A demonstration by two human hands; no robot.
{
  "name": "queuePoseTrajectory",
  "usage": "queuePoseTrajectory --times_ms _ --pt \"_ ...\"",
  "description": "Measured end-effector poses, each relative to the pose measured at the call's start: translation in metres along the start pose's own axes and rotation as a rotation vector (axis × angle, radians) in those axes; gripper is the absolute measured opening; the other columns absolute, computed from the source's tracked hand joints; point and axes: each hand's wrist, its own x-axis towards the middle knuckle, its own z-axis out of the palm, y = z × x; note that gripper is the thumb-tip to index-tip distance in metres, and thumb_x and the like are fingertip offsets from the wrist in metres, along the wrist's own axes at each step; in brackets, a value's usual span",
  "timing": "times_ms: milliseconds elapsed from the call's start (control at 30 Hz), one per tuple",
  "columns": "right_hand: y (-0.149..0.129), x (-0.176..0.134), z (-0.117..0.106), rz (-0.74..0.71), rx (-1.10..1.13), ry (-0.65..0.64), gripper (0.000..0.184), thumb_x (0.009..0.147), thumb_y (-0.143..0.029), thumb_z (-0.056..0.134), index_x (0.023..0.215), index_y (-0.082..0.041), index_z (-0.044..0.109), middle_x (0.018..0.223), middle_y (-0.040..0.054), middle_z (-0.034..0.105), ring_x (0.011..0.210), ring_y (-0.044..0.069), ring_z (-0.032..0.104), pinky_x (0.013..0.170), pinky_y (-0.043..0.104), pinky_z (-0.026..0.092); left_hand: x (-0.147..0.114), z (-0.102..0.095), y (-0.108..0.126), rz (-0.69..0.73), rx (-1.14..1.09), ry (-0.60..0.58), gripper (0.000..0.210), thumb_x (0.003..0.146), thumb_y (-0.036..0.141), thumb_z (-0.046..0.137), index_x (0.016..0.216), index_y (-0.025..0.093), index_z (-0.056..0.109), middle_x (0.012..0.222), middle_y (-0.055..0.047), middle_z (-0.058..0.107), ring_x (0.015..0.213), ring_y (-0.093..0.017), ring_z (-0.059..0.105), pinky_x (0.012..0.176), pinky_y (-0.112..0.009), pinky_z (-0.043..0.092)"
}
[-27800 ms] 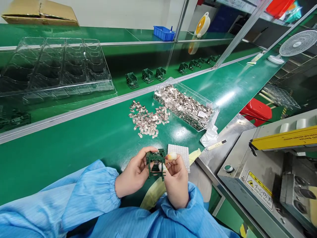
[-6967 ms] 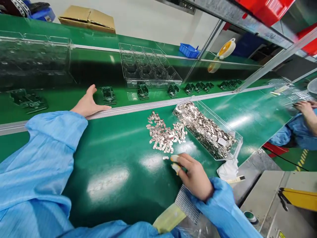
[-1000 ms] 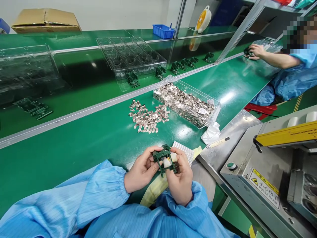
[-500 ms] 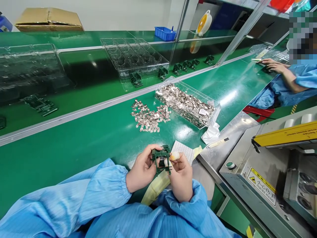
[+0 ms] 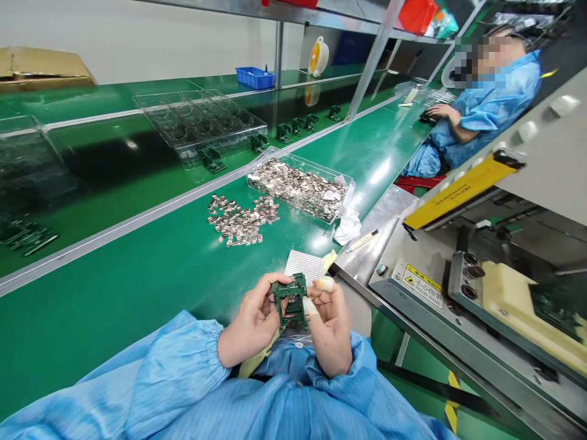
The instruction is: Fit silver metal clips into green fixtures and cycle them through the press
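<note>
In front of my body, my left hand (image 5: 252, 321) is closed round the left side of a green plastic frame (image 5: 292, 302), an open, box-like part with thin posts. My right hand (image 5: 331, 324) is at its other side, with pale yellowish-white covers on the thumb and forefinger. The covered thumb presses against the frame's right side, while the curled forefinger stays a little apart from the thumb. Whether a small piece sits between these fingers cannot be seen. Just behind the hands lies a white gridded sheet (image 5: 304, 265).
A loose heap of small metal pieces (image 5: 243, 223) lies beside a clear tray (image 5: 298, 183) full of them. Several green frames (image 5: 212, 160) line the ledge near a clear compartment tray (image 5: 202, 122). To the right stands a metal machine (image 5: 408, 269); a co-worker (image 5: 486, 104) sits beyond.
The view has swung to the right, showing more of the machine and co-worker. My left hand keeps the green frame, now tilted differently; my right forefinger has drawn slightly away from it.
</note>
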Motion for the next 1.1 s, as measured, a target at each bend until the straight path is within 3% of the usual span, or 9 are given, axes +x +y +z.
queuePoseTrajectory --times_ms 100,200,300,400,567,700,833,933,1100 --pt "0.015 0.009 -0.037 0.035 -0.114 0.106 0.035 0.083 -0.048 0.065 0.105 -0.021 0.06 0.088 0.0056 0.068 0.076 0.018 0.062 0.068 0.03 0.052 0.019 0.004 -0.003 0.035 -0.001 0.008 0.027 0.086 0.02 0.06 0.112 0.021 0.053 0.091 -0.002 0.06 0.073 -0.011 0.057 0.065 -0.021 0.049" --pt "0.035 0.024 -0.06 0.128 -0.18 0.01 0.043 0.077 -0.06 0.066 0.083 -0.018 0.067 0.072 0.0052 0.067 0.064 0.018 0.06 0.056 0.028 0.048 0.053 0.013 -0.012 0.079 -0.043 0.023 0.03 0.086 0.025 0.063 0.112 0.02 0.049 0.092 -0.002 0.06 0.083 -0.014 0.06 0.075 -0.024 0.051" --pt "0.049 0.032 -0.056 0.124 -0.163 -0.118 0.046 0.076 -0.062 0.065 0.064 -0.018 0.062 0.059 0.0026 0.062 0.056 0.016 0.056 0.053 0.027 0.046 0.086 0.026 -0.025 0.124 -0.058 -0.063 0.034 0.085 0.028 0.064 0.112 0.019 0.047 0.094 -0.003 0.06 0.087 -0.016 0.06 0.08 -0.027 0.051" --pt "0.056 0.028 -0.042 0.08 -0.151 -0.147 0.043 0.08 -0.057 0.061 0.061 -0.019 0.056 0.055 -0.0003 0.056 0.053 0.014 0.052 0.053 0.026 0.045 0.102 0.035 -0.036 0.152 0.001 -0.159 0.032 0.087 0.026 0.06 0.115 0.018 0.048 0.096 -0.005 0.061 0.088 -0.016 0.06 0.081 -0.027 0.05" --pt "0.071 0.015 -0.034 0.004 -0.199 -0.122 0.038 0.089 -0.052 0.048 0.068 -0.02 0.054 0.058 -0.0005 0.054 0.056 0.014 0.05 0.054 0.026 0.042 0.101 0.033 -0.042 0.162 0.167 -0.196 0.032 0.09 0.022 0.056 0.121 0.019 0.05 0.1 -0.005 0.062 0.082 -0.015 0.059 0.074 -0.025 0.048" --pt "0.083 0.013 -0.043 -0.058 -0.315 -0.149 0.036 0.09 -0.047 0.045 0.066 -0.021 0.052 0.06 -0.0002 0.049 0.057 0.015 0.045 0.056 0.028 0.038 0.1 0.03 -0.038 0.144 0.198 -0.19 0.032 0.09 0.019 0.055 0.121 0.019 0.049 0.093 -0.002 0.062 0.069 -0.011 0.055 0.063 -0.021 0.043" --pt "0.086 0.014 -0.059 -0.068 -0.454 -0.263 0.033 0.087 -0.04 0.047 0.061 -0.021 0.05 0.059 0.0003 0.05 0.056 0.015 0.047 0.055 0.028 0.037 0.101 0.028 -0.037 0.123 0.207 -0.191 0.031 0.09 0.019 0.055 0.121 0.019 0.05 0.08 0.001 0.058 0.059 -0.008 0.046 0.055 -0.019 0.037" --pt "0.08 0.014 -0.07 -0.019 -0.568 -0.364 0.026 0.088 -0.03 0.045 0.067 -0.02 0.057 0.061 0.0014 0.058 0.057 0.016 0.054 0.055 0.026 0.039 0.102 0.029 -0.039 0.121 0.133 -0.173 0.031 0.091 0.023 0.056 0.122 0.019 0.05 0.083 0.0 0.058 0.063 -0.009 0.049 0.059 -0.02 0.04" --pt "0.057 0.017 -0.079 0.061 -0.732 -0.432 0.015 0.081 -0.014 0.046 0.072 -0.022 0.056 0.054 -0.0023 0.057 0.05 0.015 0.055 0.051 0.024 0.036 0.101 0.028 -0.039 0.112 -0.135 -0.099 0.033 0.088 0.033 0.063 0.113 0.019 0.049 0.094 -0.003 0.06 0.084 -0.013 0.059 0.076 -0.023 0.049"
